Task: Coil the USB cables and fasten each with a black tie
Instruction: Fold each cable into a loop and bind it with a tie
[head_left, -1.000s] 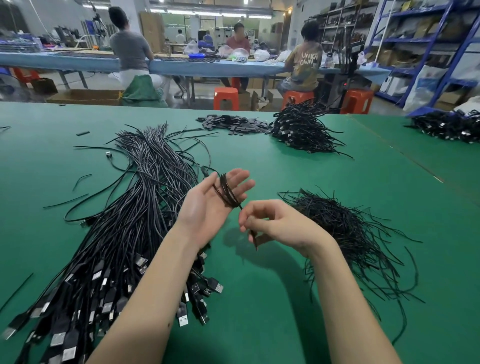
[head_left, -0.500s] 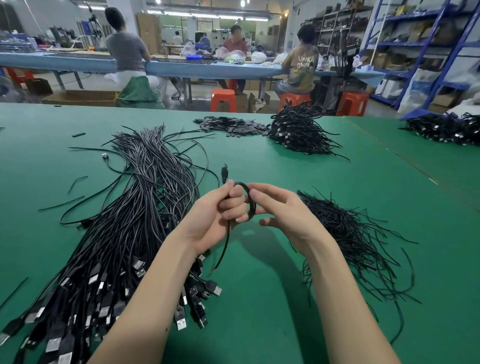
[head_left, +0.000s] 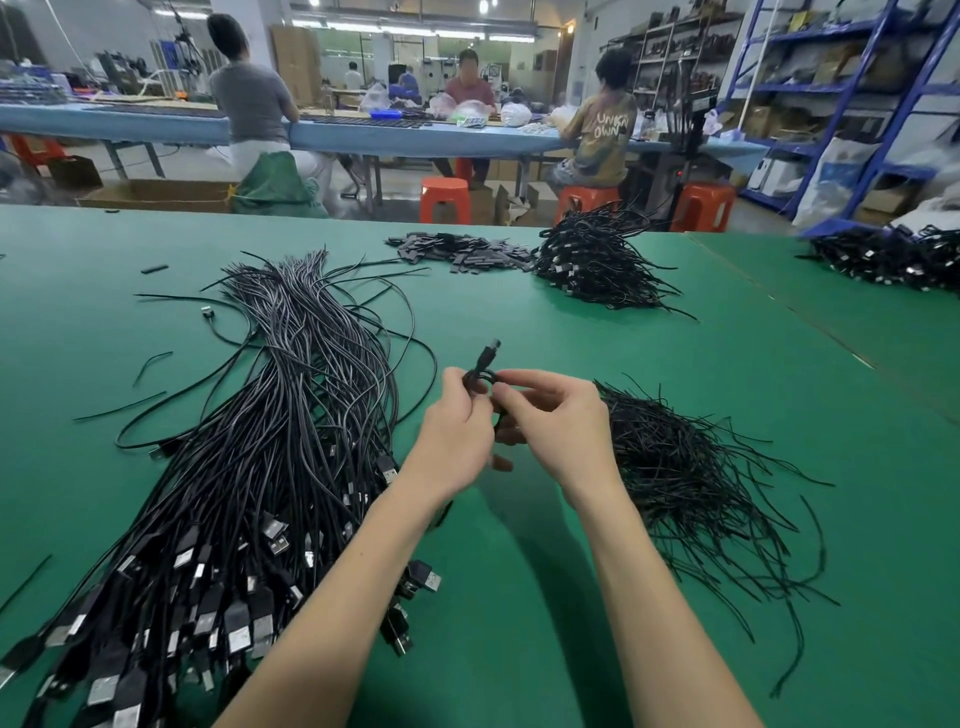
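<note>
Both hands meeting mid-worktop, left hand and right hand pinching the coiled cable between them, plug pointing 12 o'clock; coiling looks finished, next needing a tie from the pile at 3 o'clock.

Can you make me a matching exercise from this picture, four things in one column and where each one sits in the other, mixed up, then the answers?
Things
1. coiled cable
2. uncoiled USB cables
3. loose black ties
4. finished bundles

Places
A. heap on the green table beside the right forearm
B. far pile near the table's back edge
C. long spread under the left forearm
D. pinched between the left hand and right hand

Pairs: 1-D, 2-C, 3-A, 4-B
</note>
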